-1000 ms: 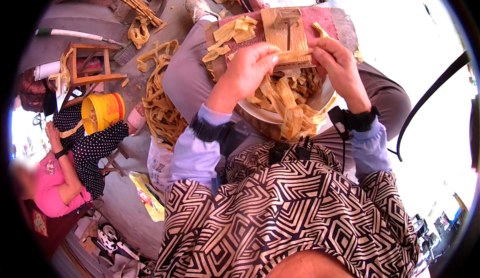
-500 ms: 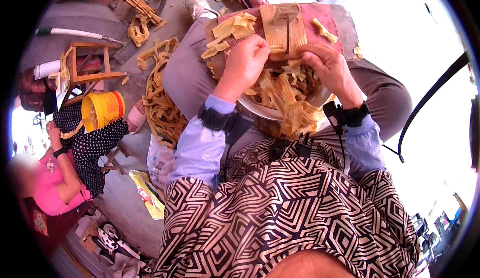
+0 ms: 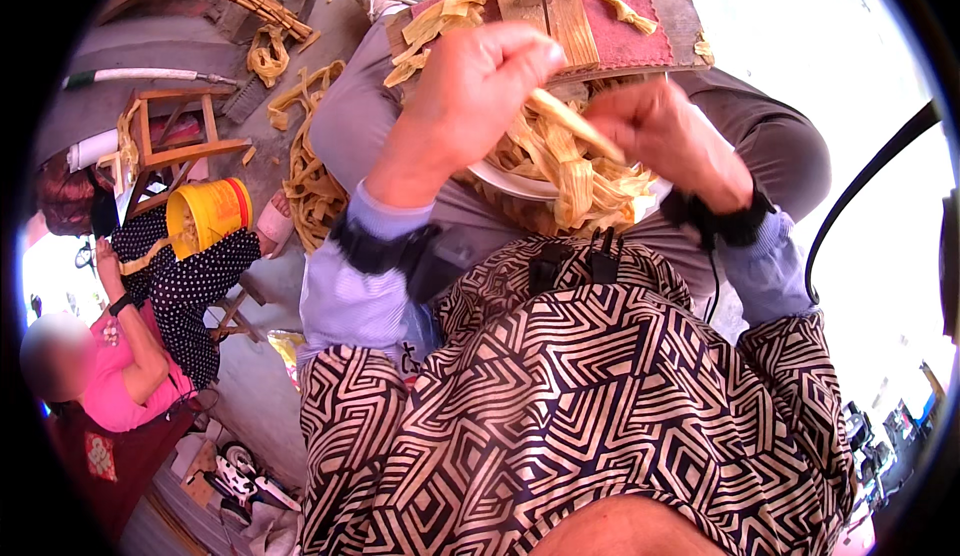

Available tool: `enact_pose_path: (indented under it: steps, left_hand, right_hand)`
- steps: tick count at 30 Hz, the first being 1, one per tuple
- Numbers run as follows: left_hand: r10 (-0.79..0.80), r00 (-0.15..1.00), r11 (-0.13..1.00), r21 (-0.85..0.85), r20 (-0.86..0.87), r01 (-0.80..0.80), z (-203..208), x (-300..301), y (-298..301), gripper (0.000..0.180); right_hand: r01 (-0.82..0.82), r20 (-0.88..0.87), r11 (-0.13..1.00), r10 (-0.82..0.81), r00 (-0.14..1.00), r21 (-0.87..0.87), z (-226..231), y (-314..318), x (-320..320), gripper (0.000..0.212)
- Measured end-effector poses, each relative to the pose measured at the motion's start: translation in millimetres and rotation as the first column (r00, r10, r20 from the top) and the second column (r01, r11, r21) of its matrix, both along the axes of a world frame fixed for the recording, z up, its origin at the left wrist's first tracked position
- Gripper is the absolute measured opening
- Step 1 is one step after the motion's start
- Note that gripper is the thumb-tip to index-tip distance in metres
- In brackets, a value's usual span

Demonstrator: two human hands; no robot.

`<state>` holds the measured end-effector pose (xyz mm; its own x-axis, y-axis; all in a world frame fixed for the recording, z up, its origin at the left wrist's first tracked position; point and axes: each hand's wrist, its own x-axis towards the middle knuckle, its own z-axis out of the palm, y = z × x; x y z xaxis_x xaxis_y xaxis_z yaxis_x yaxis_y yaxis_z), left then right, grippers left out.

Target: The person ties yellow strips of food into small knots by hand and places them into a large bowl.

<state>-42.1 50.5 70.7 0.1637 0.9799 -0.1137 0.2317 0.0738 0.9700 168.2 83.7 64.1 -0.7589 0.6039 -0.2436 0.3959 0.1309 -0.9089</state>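
Note:
My left hand [image 3: 465,111] is closed, its thumb and fingers pinching one end of a pale yellow, flattened strip [image 3: 575,124]. At the strip's other end is my right hand [image 3: 668,138], smeared by motion, its fingers bent around it. The strip slants between both hands, above a pale-rimmed basin [image 3: 512,184] of loose yellow strips [image 3: 574,191] in my lap. Just beyond lies a board with a reddish cloth [image 3: 640,44], bearing a wooden block [image 3: 574,34] with a thin dark upright piece. Folded strips [image 3: 440,21] lie to its left, a knotted strip [image 3: 628,13] to its right.
More strips [image 3: 308,191] are heaped on the floor by my left leg. Further left, a seated person [image 3: 135,356] has a yellow bucket [image 3: 205,218] at the lap, near a wooden stool [image 3: 178,128]. A black strap [image 3: 860,196] curves on the right.
Both hands have come back from the wooden block toward me and now hold the strip above the basin. The view has shifted, so the board sits higher in the picture.

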Motion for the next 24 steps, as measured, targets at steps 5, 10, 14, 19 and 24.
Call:
enact_pose_path:
  steps: [5,10,14,19,24]
  left_hand:
    - [0.125,0.887,0.992,-0.052,0.444,-0.114,-20.9,42.1,-10.3,0.024]
    - [0.138,0.786,0.965,-0.260,0.602,0.029,-19.1,64.8,-30.7,0.023]
    - [0.218,0.711,0.920,-0.384,0.668,0.079,-39.7,54.3,-36.4,0.021]
    - [0.185,0.919,0.909,0.415,-0.347,-0.027,-59.2,43.1,-33.9,0.019]
    - [0.325,0.744,0.797,0.592,-0.584,0.117,-54.2,42.0,-48.3,0.025]
  right_hand:
    - [-0.030,-0.526,0.740,-0.448,0.723,-0.672,-1.0,-10.5,-4.8,0.023]
    - [0.666,-0.331,0.716,-0.589,0.737,0.208,-24.7,-21.1,-19.0,0.019]
    - [0.527,-0.085,0.698,-0.562,0.823,0.485,-26.0,-22.9,-18.5,0.018]
    - [0.496,-0.129,0.765,-0.490,0.862,0.411,-49.3,-24.7,-10.2,0.017]
    - [0.413,-0.105,0.733,-0.546,0.831,-0.541,-62.6,-37.0,-7.2,0.030]
